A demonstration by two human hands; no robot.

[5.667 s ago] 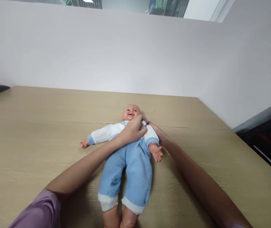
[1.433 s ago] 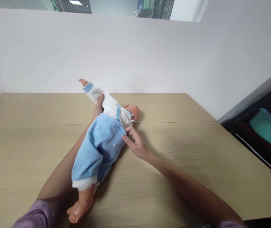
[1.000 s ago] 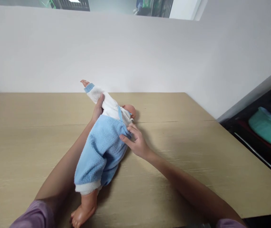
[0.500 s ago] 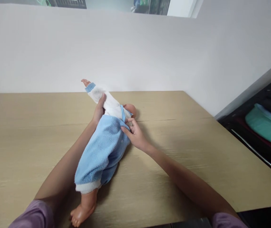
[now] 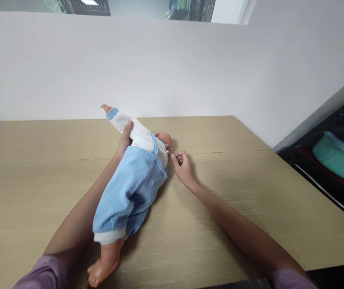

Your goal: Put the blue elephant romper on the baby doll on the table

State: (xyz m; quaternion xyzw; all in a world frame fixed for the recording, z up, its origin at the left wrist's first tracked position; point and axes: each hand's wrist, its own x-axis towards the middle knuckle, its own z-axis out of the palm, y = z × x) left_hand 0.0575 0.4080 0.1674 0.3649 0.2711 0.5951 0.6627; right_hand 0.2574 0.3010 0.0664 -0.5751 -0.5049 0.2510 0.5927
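A baby doll [image 5: 129, 188] in fluffy blue trousers and a white top with blue trim lies on its side on the table. Its head [image 5: 164, 140] points away to the right, and one bare foot [image 5: 104, 267] is near me. My left hand [image 5: 125, 138] is closed round the doll's raised white sleeve [image 5: 129, 125], thumb on top, other fingers hidden behind it. Just right of the doll's chest is my right hand [image 5: 183, 166], its fingers curled in. A small white bit shows by its thumb tip; whether the fingers pinch it is too small to tell.
The wooden tabletop [image 5: 235, 192] has a thin seam across it and meets a white wall [image 5: 114, 68] at the back. To the right stands a black rack [image 5: 319, 168] with a folded teal cloth [image 5: 340, 158]. A window opening [image 5: 138, 8] is above.
My right hand has come off the blue waistband and moved a little to the right, its fingers curling. The left hand keeps its hold on the sleeve.
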